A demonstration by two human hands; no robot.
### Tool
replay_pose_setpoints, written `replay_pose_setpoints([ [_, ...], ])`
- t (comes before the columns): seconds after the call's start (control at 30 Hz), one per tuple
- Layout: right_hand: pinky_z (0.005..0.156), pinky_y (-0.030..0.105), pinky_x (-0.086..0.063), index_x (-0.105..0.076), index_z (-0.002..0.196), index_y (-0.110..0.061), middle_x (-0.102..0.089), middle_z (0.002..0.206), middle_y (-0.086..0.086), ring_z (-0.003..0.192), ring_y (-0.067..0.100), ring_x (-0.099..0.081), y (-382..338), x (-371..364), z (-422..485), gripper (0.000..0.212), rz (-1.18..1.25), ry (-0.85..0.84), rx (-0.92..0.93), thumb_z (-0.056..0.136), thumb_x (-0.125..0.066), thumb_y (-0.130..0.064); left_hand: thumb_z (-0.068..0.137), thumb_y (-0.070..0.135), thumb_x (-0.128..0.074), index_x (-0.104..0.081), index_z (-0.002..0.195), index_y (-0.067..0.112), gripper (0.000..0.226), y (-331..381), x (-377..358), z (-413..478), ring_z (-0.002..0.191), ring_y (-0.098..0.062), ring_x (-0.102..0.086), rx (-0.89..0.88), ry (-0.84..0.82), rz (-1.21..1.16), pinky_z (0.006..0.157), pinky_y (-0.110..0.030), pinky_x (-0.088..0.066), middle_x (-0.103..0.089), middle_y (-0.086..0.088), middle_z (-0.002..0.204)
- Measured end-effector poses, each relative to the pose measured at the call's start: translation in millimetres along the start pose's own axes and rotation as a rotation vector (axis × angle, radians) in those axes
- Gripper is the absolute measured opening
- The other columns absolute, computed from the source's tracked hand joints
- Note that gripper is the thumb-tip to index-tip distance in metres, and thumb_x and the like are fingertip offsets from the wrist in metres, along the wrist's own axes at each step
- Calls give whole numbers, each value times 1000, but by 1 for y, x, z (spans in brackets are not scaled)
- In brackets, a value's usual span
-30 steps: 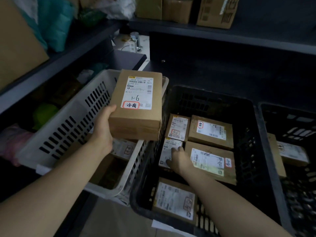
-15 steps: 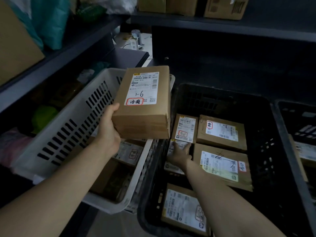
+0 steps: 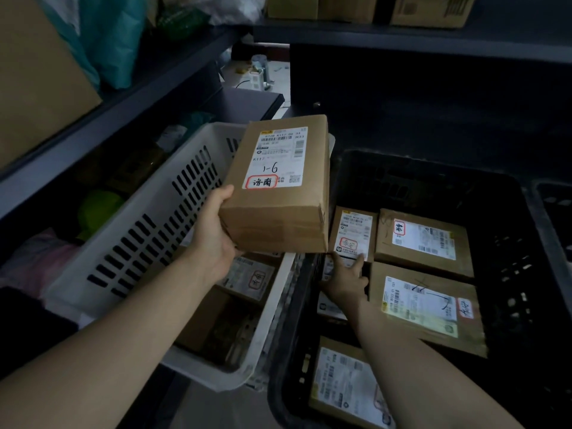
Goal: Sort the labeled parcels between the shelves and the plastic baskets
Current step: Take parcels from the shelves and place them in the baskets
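1. The left hand (image 3: 213, 239) grips a brown box (image 3: 278, 187) by its near left corner, thumb on top. The label faces up and is marked "1-6". The box hangs over the rims where the white basket (image 3: 123, 230) meets the black basket (image 3: 510, 243).
2. The right hand (image 3: 343, 281) reaches down into the black basket beneath that box. Its fingers stretch onto a flat parcel (image 3: 329, 306) and touch the near edge of a small parcel (image 3: 354, 230). I cannot tell whether it has a hold on either.
3. To do this well, I would read the red-circled label first. Then I would work the fingers under one parcel's edge and lift it straight up.
4. The held box overhangs the right hand, so raising that hand risks a knock. Shifting the box left should clear it.
5. The bigger parcels (image 3: 422, 239) lie tight beside the small one, leaving little finger room. More parcels (image 3: 247, 277) sit in the white basket, and the shelf (image 3: 123, 109) at left is crowded with bags (image 3: 111, 41).
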State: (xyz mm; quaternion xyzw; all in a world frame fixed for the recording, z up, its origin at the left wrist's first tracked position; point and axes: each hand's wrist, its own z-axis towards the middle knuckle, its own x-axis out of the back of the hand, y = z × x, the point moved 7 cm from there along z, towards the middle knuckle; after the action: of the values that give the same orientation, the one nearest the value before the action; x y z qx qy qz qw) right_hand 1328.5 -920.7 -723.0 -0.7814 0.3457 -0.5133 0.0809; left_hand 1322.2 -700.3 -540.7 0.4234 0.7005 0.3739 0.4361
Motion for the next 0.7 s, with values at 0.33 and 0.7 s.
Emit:
replay_pose_setpoints([
  [0.33, 96, 40, -46, -40, 145, -22, -28, 148, 16, 121, 37, -48, 8, 49, -30, 55, -12, 104, 8, 93, -46, -6, 92, 37, -48, -66, 92, 26, 21, 20, -5, -31, 89, -23, -62, 20, -7, 55, 90, -48, -46, -71, -1, 86],
  [0.7, 108, 53, -27, -2, 153, -38, 17, 158, 20, 142, 53, -5, -6, -17, -49, 81, -266, -84, 126, 94, -58, -37, 91, 40, -48, -67, 95, 27, 23, 2, 4, -35, 93, -22, -63, 46, -3, 15, 88, -44, -48, -74, 3, 84],
])
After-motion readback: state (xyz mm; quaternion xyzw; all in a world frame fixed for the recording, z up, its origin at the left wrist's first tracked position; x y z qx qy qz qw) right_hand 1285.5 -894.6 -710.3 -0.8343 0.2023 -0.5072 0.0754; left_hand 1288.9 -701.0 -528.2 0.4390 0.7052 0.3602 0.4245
